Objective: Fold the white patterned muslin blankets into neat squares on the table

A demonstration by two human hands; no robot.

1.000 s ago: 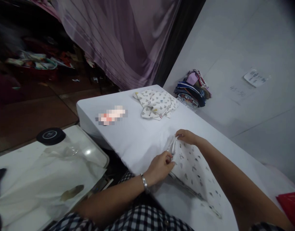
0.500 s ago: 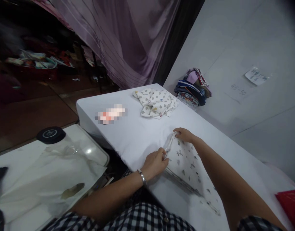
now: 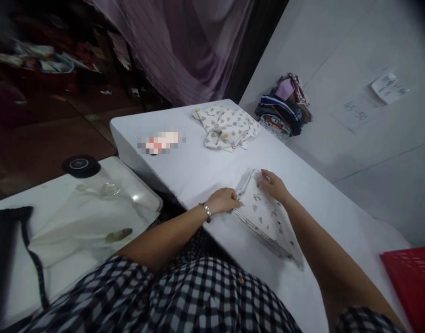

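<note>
A folded white cloth [image 3: 264, 219] with small grey prints lies on the white-covered table [image 3: 194, 173] in front of me, its layers stacked along the near left edge. My left hand [image 3: 225, 200] pinches its left corner, fingers curled and pressed against the layers. Over the far edge, my right hand [image 3: 274, 186] has its fingers bent on the cloth, gripping it near the top corner; the fingertips are partly hidden. Farther back on the same table rests a crumpled white cloth [image 3: 231, 127] with grey and yellow prints, apart from both hands.
To the left stands a white surface [image 3: 150, 196] with clear plastic sheeting [image 3: 76, 222] and a round black object [image 3: 81, 165]. A clothes pile [image 3: 281, 108] sits against the wall. Something red [image 3: 411, 282] lies at the right. A blurred-out item [image 3: 162, 141] is on the table.
The view has tilted, so the table and cloths appear higher. Both hands stay on the folded cloth; the right hand's fingers have drawn in slightly over its far edge.
</note>
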